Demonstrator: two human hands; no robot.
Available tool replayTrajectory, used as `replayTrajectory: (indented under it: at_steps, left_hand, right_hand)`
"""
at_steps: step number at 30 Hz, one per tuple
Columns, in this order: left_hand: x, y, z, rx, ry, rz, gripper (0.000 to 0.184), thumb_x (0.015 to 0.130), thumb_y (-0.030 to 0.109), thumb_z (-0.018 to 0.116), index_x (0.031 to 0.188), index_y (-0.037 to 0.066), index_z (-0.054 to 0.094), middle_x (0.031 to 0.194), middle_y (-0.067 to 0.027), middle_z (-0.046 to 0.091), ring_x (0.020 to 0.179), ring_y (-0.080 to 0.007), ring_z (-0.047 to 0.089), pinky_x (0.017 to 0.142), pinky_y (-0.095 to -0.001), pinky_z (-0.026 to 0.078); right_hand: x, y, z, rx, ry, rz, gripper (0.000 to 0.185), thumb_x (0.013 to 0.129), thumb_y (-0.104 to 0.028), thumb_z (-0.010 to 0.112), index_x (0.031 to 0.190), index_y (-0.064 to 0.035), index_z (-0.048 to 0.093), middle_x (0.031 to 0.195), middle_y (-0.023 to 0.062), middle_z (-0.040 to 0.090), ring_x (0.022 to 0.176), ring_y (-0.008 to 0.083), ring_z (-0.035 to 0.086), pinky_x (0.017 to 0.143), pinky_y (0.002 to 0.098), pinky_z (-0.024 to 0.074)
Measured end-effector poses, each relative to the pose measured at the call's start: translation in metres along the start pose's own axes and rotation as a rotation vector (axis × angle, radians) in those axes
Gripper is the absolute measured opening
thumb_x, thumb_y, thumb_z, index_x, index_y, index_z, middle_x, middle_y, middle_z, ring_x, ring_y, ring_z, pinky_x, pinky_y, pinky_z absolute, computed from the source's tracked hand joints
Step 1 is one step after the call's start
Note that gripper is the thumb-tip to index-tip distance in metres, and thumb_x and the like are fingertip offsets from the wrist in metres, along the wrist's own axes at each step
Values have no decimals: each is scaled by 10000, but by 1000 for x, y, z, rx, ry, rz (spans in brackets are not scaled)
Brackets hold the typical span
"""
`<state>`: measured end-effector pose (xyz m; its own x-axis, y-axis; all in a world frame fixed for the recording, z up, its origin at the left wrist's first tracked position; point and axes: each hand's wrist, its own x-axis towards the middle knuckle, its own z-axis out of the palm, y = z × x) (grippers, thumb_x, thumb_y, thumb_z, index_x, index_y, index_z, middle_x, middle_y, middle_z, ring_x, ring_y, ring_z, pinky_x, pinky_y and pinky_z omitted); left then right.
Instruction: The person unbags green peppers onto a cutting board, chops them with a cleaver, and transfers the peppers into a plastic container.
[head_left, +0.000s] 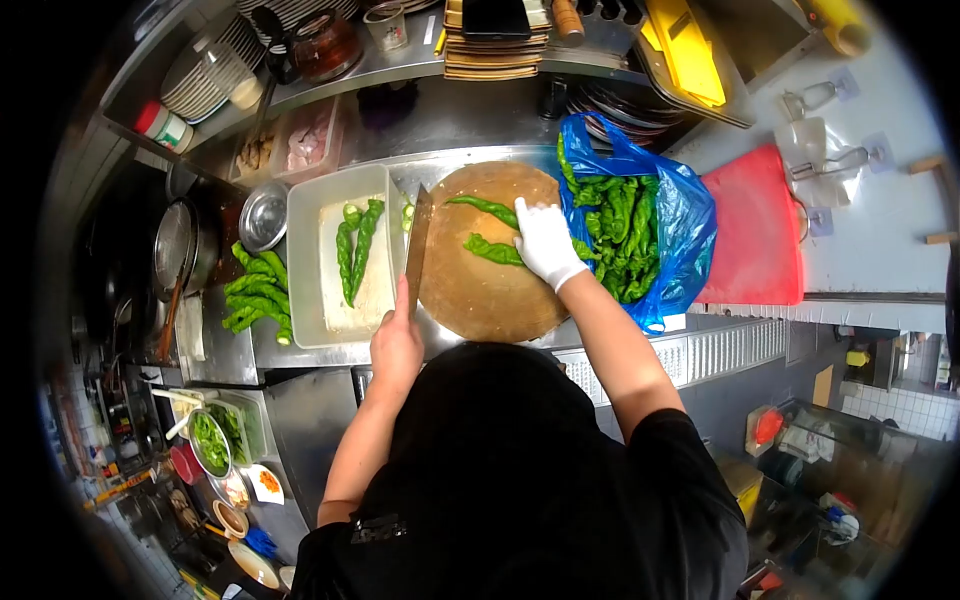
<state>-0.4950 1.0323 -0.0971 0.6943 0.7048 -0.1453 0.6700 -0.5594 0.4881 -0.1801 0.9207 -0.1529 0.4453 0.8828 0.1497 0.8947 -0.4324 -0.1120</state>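
My left hand [398, 348] is closed round the handle of a cleaver [418, 240], index finger along the blade. The blade stands near the left edge of a round wooden chopping board [480, 305]. On the board lie two long green peppers, an upper pepper [485, 207] and a lower pepper [492, 249]. My right hand [545, 242], in a white glove, is closed over their right ends; its palm side is hidden. Left of the cleaver, a pale plastic tub [305, 250] holds long green peppers [362, 250] and a small cut piece.
At right, a blue plastic bag [690, 220] full of green peppers stands beside a red cutting board [755, 230]. More green peppers [258, 292] lie left of the tub, below a round metal lid [264, 215]. A shelf [410, 50] with stacked plates runs along the back.
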Motion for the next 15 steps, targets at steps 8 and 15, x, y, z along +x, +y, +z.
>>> replayTrajectory:
  at_steps: [8, 15]
  left_hand:
    - [1, -8, 3, -103, 12, -3, 830, 968, -11, 581, 1722, 166, 282, 939, -309, 715, 853, -491, 711, 788, -572, 559]
    - [2, -9, 4, -146, 1, -23, 865, 975, -15, 588, 1736, 215, 248, 952, -320, 711, 876, -508, 701, 807, -569, 548]
  right_hand:
    - [34, 3, -91, 652, 256, -39, 417, 920, -170, 767, 1292, -14, 660, 1194, 202, 669, 1099, 404, 653, 1003, 446, 533]
    - [18, 24, -77, 863, -73, -207, 472, 1001, -52, 614, 1465, -112, 675, 1662, 193, 473, 1544, 321, 446, 1215, 438, 432]
